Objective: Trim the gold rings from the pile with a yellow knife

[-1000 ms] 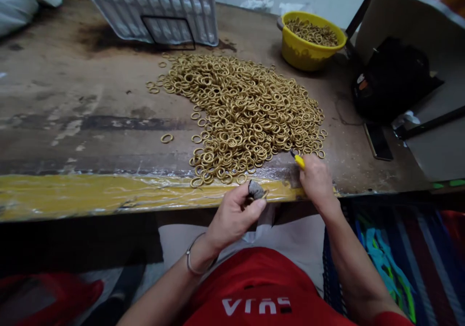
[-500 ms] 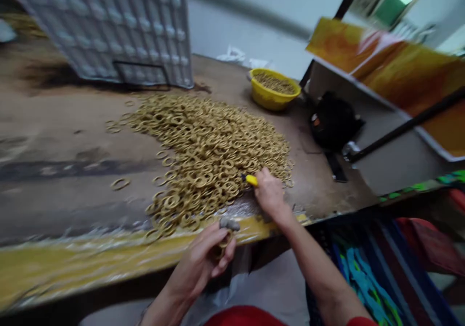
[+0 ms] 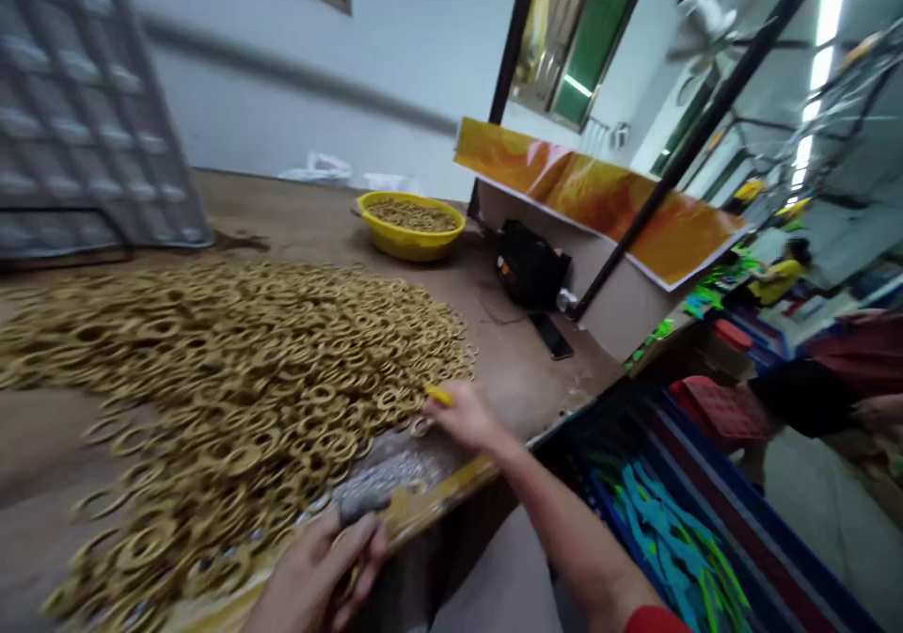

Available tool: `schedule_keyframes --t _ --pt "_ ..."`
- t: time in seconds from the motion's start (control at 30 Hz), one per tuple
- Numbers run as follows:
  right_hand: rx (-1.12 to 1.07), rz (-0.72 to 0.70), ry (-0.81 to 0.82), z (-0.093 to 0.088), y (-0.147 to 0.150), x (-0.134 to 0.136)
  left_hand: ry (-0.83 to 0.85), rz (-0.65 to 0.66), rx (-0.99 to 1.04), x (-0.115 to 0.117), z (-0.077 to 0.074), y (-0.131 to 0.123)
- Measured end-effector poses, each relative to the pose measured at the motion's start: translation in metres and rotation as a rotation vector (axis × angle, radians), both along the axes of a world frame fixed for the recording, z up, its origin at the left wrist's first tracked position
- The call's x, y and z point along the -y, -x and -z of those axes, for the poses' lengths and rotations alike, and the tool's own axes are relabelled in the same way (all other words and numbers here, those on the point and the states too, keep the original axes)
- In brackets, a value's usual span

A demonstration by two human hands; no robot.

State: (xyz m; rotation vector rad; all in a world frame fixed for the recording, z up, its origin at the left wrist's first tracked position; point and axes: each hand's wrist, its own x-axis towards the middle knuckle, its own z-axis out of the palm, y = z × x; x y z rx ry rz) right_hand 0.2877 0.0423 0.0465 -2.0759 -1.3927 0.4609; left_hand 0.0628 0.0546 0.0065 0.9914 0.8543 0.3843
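A wide heap of gold-coloured rings point(image 3: 282, 379) covers the table in front of me. My right hand point(image 3: 466, 417) is closed around a small yellow-handled tool point(image 3: 438, 395) at the heap's right edge; blur hides the tool's tip. Below and to the left, by the table's front edge, my left hand point(image 3: 324, 572) has its fingers curled around what looks like a gold ring, mostly hidden by the fingers. A dark grey piece point(image 3: 363, 506) sits at its fingertips, and I cannot tell whether it is a finger wrap.
Behind the heap stands a yellow basin point(image 3: 409, 243) full of rings. A black bag point(image 3: 530, 264) and a phone point(image 3: 550, 335) lie to its right. A grey ribbed panel point(image 3: 85, 116) is at the left. Teal and green straps point(image 3: 670, 539) fill a blue-sided container. Other people are farther right.
The view has swung right, so the heap and basin appear farther left and more of the room shows. Both hands keep their holds.
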Motion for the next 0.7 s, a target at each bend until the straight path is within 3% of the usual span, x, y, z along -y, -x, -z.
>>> schedule_keyframes --t 0.13,0.27,0.43,0.7 --pt "-0.318 -0.092 -0.02 -0.007 -0.003 0.022 -0.068 -0.04 0.11 0.003 -0.021 -0.008" --pt "-0.701 -0.212 0.015 -0.011 0.002 0.04 -0.047 -0.117 0.18 0.0 -0.024 -0.012" --pt "-0.617 -0.315 -0.007 -0.02 0.022 0.048 -0.013 -0.06 0.222 0.003 -0.026 -0.011" --pt "-0.363 -0.419 -0.14 -0.015 0.04 0.052 0.007 -0.021 0.218 0.003 -0.027 -0.008"
